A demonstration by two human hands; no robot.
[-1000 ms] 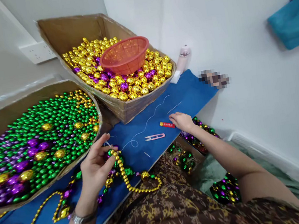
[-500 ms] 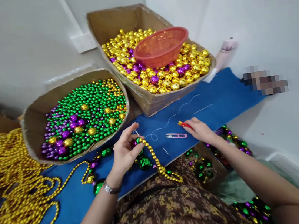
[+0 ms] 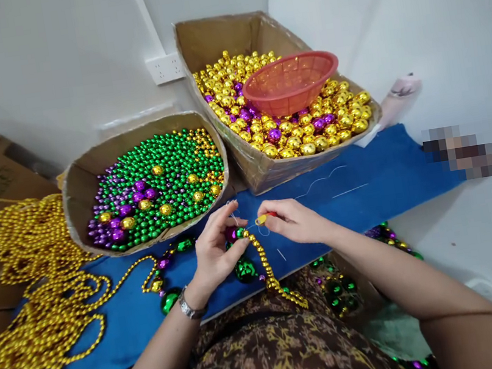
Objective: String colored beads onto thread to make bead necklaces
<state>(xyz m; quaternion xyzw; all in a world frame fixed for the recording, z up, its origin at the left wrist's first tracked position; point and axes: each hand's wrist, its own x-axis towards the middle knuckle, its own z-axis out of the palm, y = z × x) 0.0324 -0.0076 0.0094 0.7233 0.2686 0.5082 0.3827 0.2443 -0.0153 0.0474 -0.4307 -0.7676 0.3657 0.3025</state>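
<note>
My left hand (image 3: 218,244) pinches a bead strand, fingertips closed where the white thread comes out. From my thumb hangs a run of small gold beads (image 3: 264,259), down towards my lap. A purple and a green bead sit at my fingers, and a large green bead (image 3: 245,269) hangs just under them. My right hand (image 3: 295,219) is closed around a small red tool with a yellow end (image 3: 262,219). The yellow end is close to the strand, with a loop of thread beside it; whether they touch I cannot tell.
Loose green, purple and gold beads fill a cardboard box (image 3: 68,205). Behind it a larger carton (image 3: 272,174) holds gold and purple balls under a red basket (image 3: 291,85). Gold bead strings (image 3: 49,325) heap at left. A loose thread (image 3: 319,179) lies on the blue cloth (image 3: 391,163).
My right hand has moved left with the red and yellow tool, up to the strand. It now covers the spot where pink thread snips lay. My left hand still pinches the strand.
</note>
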